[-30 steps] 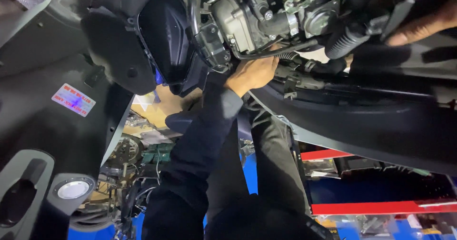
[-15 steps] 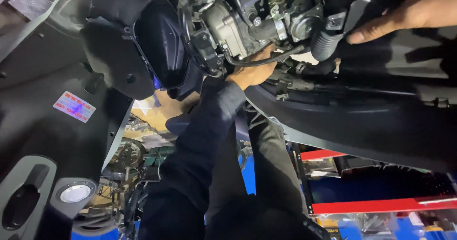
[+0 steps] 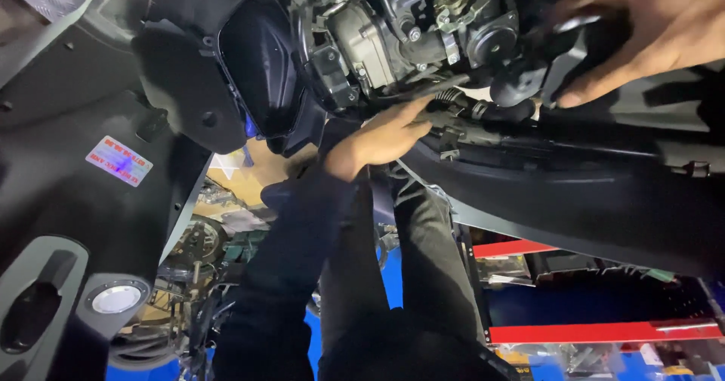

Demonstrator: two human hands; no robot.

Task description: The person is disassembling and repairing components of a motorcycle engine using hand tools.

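The left hand (image 3: 377, 135), in a dark sleeve (image 3: 294, 260), reaches in with fingers extended and pressed against a black hose and connector cluster (image 3: 461, 113); I cannot tell whether they grip it. Up and to the right of it, the right hand (image 3: 649, 26) wraps around a black rubber intake boot (image 3: 563, 56), grasping it. Between and just behind both hands sits the metal throttle body (image 3: 370, 37), exposed with panels already off. The boot looks not yet seated or freed; the work seems mid-way. Left of the left hand sits the black airbox cover (image 3: 260, 67).
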